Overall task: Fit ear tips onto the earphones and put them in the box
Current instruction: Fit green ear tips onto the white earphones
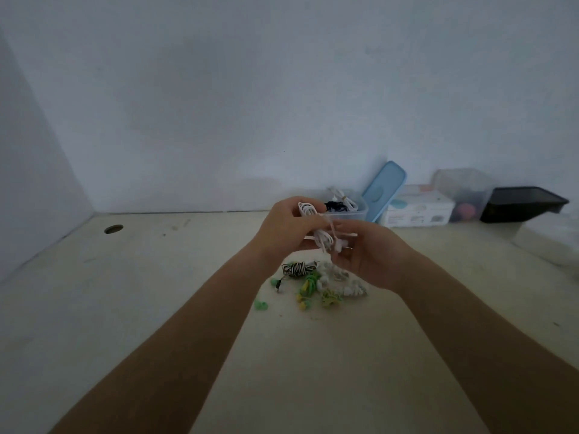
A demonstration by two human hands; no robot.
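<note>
My left hand (283, 228) grips a coiled bundle of white earphones (316, 223) above the table. My right hand (372, 258) pinches the loose earbud end (340, 244) of that bundle, just below the coil. Under both hands lies a pile of earphones and ear tips (313, 283): a black-and-white coil, green and yellow ones, white ones, with one green tip (260, 305) apart at the left. Behind my hands stands the clear box (357, 211), holding white and dark earphones. Its blue lid (383, 191) leans against it.
Along the back wall at the right stand a white printed carton (419, 209), a clear container (463, 192) and a black tray (523, 203). A white object (548, 239) sits at the far right. A round cable hole (113, 228) is in the table (125, 308) at the left.
</note>
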